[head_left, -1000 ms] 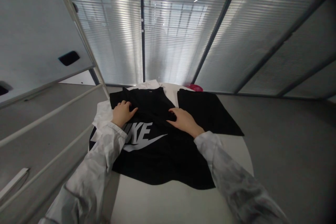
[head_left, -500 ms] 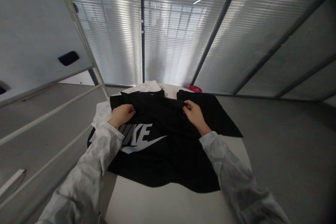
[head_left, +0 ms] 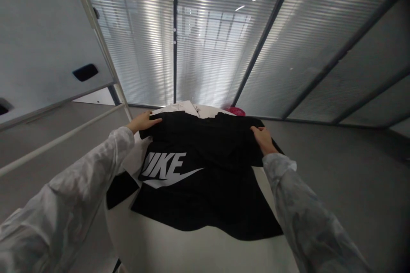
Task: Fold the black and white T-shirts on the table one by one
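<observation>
A black T-shirt (head_left: 205, 166) with a large white logo on its chest is raised at its top edge above a round white table (head_left: 179, 247), while its lower part still lies on the tabletop. My left hand (head_left: 142, 122) is closed on the shirt's upper left corner. My right hand (head_left: 263, 140) is closed on the upper right corner. Both of my arms are in pale grey sleeves and are stretched apart.
A white garment (head_left: 181, 107) lies at the table's far side, with something pink (head_left: 236, 111) next to it. Another black cloth piece (head_left: 121, 187) shows at the left under the shirt. Glass walls with blinds stand behind, and a white rail (head_left: 64, 136) runs along the left.
Both hands moved outward from the shirt's middle to its top corners, took hold there and lifted the top edge off the table. The black cloth at the right is now covered.
</observation>
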`<state>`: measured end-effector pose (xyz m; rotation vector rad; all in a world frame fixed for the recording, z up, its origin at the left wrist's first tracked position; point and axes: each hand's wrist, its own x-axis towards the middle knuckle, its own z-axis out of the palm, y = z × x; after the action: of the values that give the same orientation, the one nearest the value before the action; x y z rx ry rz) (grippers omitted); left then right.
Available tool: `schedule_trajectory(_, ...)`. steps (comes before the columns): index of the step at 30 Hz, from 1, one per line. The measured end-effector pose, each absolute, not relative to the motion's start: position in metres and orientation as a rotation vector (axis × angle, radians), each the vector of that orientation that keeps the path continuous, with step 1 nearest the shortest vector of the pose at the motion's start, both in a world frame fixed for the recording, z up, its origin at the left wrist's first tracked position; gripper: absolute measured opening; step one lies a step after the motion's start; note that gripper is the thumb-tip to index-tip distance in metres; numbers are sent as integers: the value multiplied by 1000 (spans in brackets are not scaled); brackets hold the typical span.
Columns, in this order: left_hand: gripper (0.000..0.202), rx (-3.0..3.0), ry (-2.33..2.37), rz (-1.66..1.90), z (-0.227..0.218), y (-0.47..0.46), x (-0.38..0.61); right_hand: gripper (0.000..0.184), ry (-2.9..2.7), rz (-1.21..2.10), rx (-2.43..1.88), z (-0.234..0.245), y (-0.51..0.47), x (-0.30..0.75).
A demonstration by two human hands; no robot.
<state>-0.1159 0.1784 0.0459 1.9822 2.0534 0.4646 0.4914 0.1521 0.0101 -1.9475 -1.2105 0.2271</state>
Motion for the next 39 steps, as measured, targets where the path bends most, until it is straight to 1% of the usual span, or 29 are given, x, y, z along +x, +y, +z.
schedule_trajectory(2, 90, 1859, 1984, 537, 38, 187, -111, 74, -1210, 231, -2042, 7, 158, 483)
schedule_trajectory(3, 89, 1814, 1973, 565, 36, 190, -108, 80, -1249, 258, -2090, 6, 161, 479)
schedule_trajectory(4, 86, 1791, 1972, 580, 35, 193, -105, 80, -1318, 292, -2128, 6, 164, 476)
schedule_trajectory(5, 80, 1794, 1969, 586, 35, 195, -103, 74, -1396, 325, -2152, 7, 167, 474)
schedule_trajectory(8, 56, 1868, 1918, 576, 37, 204, -99, 44, -1564, 360, -2126, 13, 173, 474)
schedule_trajectory(10, 48, 1912, 1868, 566, 38, 210, -100, 34, -1588, 332, -2094, 19, 176, 477)
schedule_trajectory(11, 48, 1920, 1854, 563, 38, 213, -101, 33, -1596, 304, -2072, 21, 177, 479)
schedule_trajectory(13, 56, 1912, 1844, 560, 35, 219, -102, 32, -1597, 237, -2010, 24, 180, 483)
schedule_trajectory(15, 71, 1913, 1849, 551, 30, 224, -102, 34, -1564, 225, -1931, 26, 184, 484)
schedule_trajectory(16, 75, 1930, 1852, 533, 27, 226, -102, 34, -1540, 245, -1898, 26, 185, 483)
schedule_trajectory(17, 75, 1966, 1853, 510, 24, 229, -101, 34, -1514, 276, -1878, 26, 186, 483)
schedule_trajectory(18, 70, 2012, 1849, 485, 21, 232, -100, 34, -1492, 302, -1865, 25, 187, 482)
schedule_trajectory(20, 53, 2106, 1826, 445, 16, 237, -99, 37, -1461, 324, -1853, 25, 189, 482)
schedule_trajectory(22, 39, 2166, 1799, 438, 12, 242, -97, 45, -1427, 357, -1824, 25, 191, 484)
schedule_trajectory(23, 35, 2179, 1795, 446, 10, 244, -97, 50, -1407, 381, -1805, 24, 192, 486)
schedule_trajectory(25, 35, 2182, 1818, 479, 7, 247, -96, 55, -1371, 445, -1784, 23, 194, 489)
schedule_trajectory(29, 59, 2128, 1893, 529, 5, 252, -95, 52, -1433, 562, -1814, 17, 194, 490)
schedule_trajectory(31, 55, 2107, 1880, 524, 6, 255, -94, 46, -1511, 535, -1808, 15, 193, 488)
schedule_trajectory(33, 42, 2105, 1858, 532, 10, 258, -94, 40, -1547, 466, -1786, 14, 192, 486)
schedule_trajectory(35, 36, 2101, 1862, 576, 16, 262, -94, 40, -1526, 399, -1745, 15, 193, 485)
schedule_trajectory(39, 43, 2045, 1945, 741, 37, 276, -92, 39, -1438, 250, -1642, 28, 204, 486)
